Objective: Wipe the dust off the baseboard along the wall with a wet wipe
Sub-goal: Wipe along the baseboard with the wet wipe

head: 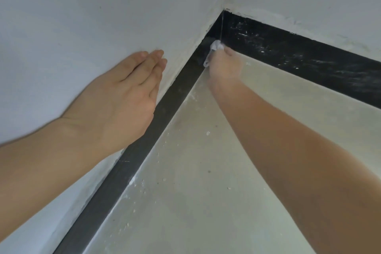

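My left hand [125, 90] lay flat and open on the white wall [82, 16], fingers together, grasping nothing, just above the baseboard [142, 140] and on the near side of the corner. It served as a brace, and I judged it best left planted there so my weight stayed off the wiping arm.

Farther along toward the corner, my right hand [224, 64] was closed around the bunched wet wipe [214, 49], a white wad showing past my fingertips and pressed against the black baseboard right at the corner, low down where the board met the floor [206, 192]. The hand was blurred, so I could not tell exactly how the fingers gripped.

Beyond the corner, the run of baseboard on the far wall carried plain white streaks and specks, while the near run looked duller and cleaner. To do this step well, I thought I should push the wipe firmly into the corner seam, then draw it along the far run in one long stroke, refolding to a clean face when it greyed.
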`<state>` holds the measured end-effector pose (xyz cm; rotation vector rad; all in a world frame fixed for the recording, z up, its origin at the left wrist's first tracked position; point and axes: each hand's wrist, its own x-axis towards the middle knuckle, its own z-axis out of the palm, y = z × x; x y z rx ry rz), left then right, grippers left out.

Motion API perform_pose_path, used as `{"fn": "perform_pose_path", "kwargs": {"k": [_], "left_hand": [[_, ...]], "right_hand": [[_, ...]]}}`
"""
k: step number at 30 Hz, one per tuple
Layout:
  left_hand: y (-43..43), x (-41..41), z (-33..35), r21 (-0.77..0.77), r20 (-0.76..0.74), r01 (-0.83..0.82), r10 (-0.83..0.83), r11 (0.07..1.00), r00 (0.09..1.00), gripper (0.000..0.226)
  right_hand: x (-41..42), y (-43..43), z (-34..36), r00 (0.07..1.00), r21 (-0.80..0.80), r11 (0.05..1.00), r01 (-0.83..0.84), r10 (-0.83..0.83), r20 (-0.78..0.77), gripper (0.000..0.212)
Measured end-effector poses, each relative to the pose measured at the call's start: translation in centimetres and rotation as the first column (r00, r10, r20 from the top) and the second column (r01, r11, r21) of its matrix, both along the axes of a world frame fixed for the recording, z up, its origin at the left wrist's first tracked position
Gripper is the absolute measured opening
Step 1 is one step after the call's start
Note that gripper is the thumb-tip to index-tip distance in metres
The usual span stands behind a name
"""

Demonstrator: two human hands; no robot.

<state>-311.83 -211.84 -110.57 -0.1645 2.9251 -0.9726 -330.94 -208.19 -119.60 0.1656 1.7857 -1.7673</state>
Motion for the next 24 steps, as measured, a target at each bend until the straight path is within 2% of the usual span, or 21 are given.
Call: {"fn": "perform_pose_path", "kwargs": {"k": [3, 5, 7, 9, 11, 13, 14, 15, 17, 19, 21, 24], "left_hand": [[0.1, 0.0, -0.1, 0.001, -0.018, 0.001, -0.001, 1.0, 1.0, 0.052], [0.3, -0.2, -0.1, -0.002, -0.022, 0.007, -0.007, 1.0, 1.0, 0.052], [0.5, -0.3, 0.0, -0.014, -0.004, -0.003, 0.003, 1.0, 1.0, 0.054], [0.6, -0.2, 0.1, -0.029, 0.018, -0.016, 0.017, 0.999, 1.0, 0.054], [0.7, -0.1, 0.2, -0.047, 0.022, -0.01, 0.012, 0.999, 1.0, 0.053], [0.7, 0.1, 0.3, -0.045, 0.032, -0.003, 0.004, 0.999, 0.999, 0.053], [0.7, 0.2, 0.3, -0.052, 0.042, 0.002, 0.0, 0.999, 0.999, 0.053], [0.7, 0.2, 0.3, -0.072, 0.056, 0.009, -0.005, 0.997, 0.998, 0.053], [0.8, 0.1, 0.5, -0.121, 0.114, 0.007, 0.007, 0.993, 0.993, 0.052], [1.0, 0.2, 0.5, -0.181, 0.185, 0.034, -0.001, 0.983, 0.983, 0.052], [1.2, 0.1, 0.5, -0.266, 0.254, 0.035, 0.035, 0.963, 0.966, 0.056], [2.4, -0.4, 1.6, -0.287, 0.372, -0.102, 0.209, 0.952, 0.904, 0.061]], "right_hand": [[4.3, 2.0, -0.5, 0.978, -0.077, 0.997, 0.022, -0.005, 0.208, 0.033], [8.1, 3.7, -1.0, 0.959, -0.091, 0.996, -0.011, 0.036, 0.279, 0.026], [11.9, 5.0, -1.3, 0.956, -0.13, 0.99, -0.063, 0.097, 0.277, 0.007], [14.6, 6.9, -1.1, 0.945, -0.207, 0.969, -0.135, 0.189, 0.268, 0.014], [15.8, 9.1, -0.7, 0.896, -0.265, 0.913, -0.311, 0.374, 0.238, 0.016], [15.2, 10.3, 0.1, 0.809, -0.255, 0.824, -0.505, 0.555, 0.192, 0.007], [14.3, 10.2, 0.4, 0.819, -0.213, 0.833, -0.51, 0.546, 0.175, 0.007], [12.9, 9.7, 0.5, 0.868, -0.155, 0.882, -0.446, 0.468, 0.164, 0.011], [10.1, 8.0, 0.8, 0.958, -0.083, 0.975, -0.207, 0.219, 0.184, 0.005], [9.1, 6.4, 1.1, 0.975, -0.092, 0.991, -0.093, 0.11, 0.195, 0.019], [10.8, 5.8, 1.1, 0.977, -0.086, 0.986, -0.146, 0.157, 0.143, 0.028], [16.0, 7.6, 1.1, 0.948, -0.056, 0.954, -0.294, 0.298, 0.107, 0.014]]}}
